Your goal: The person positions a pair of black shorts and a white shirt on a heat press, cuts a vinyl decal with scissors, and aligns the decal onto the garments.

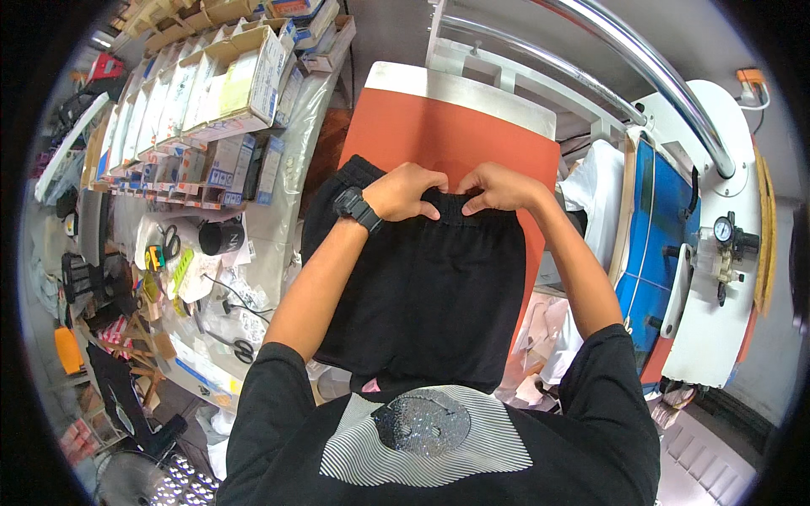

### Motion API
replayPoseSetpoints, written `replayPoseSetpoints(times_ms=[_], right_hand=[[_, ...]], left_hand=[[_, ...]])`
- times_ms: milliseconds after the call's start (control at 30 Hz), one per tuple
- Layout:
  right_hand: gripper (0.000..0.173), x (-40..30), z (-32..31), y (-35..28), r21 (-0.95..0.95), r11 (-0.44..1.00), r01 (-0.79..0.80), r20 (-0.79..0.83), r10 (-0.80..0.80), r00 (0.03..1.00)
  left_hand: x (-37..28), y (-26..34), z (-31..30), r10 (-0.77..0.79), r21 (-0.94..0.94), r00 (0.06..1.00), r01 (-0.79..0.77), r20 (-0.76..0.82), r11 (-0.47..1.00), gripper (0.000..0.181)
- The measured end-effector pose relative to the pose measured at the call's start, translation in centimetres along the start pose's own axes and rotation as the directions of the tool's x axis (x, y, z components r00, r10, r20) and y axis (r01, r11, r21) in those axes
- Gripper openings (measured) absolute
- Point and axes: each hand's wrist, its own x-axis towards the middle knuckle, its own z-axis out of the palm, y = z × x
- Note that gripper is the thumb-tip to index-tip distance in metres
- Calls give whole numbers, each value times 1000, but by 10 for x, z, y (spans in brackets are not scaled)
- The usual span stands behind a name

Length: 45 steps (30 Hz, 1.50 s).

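Note:
Black shorts with a gathered elastic waistband lie on the orange-red pad of a press, waistband away from me. My left hand, with a black watch at its wrist, pinches the waistband near its middle, thumb towards me. Just to the right, my right hand grips the same band between thumb and fingers. A short stretch of waistband shows between the two thumbs. The lower edge of the shorts reaches close to my body.
Boxes of packets stand on the left table, with scissors and a black mug nearer. To the right are a blue panel, a pressure gauge and white cloth. A chrome tube crosses the upper right.

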Motion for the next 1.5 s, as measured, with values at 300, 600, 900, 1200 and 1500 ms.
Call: replayPoseSetpoints(times_ms=[300, 600, 900, 1200, 1500], right_hand=[[36, 4, 6, 5, -188, 982, -30, 24, 35, 999], [14, -31, 103, -27, -214, 937, -275, -923, -102, 371], [27, -37, 181, -4, -101, 923, -372, -979, -26, 201], [13, -11, 181, -15, 43, 849, -526, -990, 107, 93], [17, -6, 159, -53, 255, 710, -657, -931, 363, 31]], left_hand=[[8, 1, 1, 59, 54, 998, -61, 37, 997, 39], [-40, 45, 55, 37, 309, 900, 110, -434, 945, 42], [-75, 34, 93, -41, 361, 935, 176, -352, 916, 55], [-55, 42, 106, -66, 355, 886, 252, -460, 900, 61], [-34, 26, 120, 159, 698, 888, 218, -433, 682, 64]])
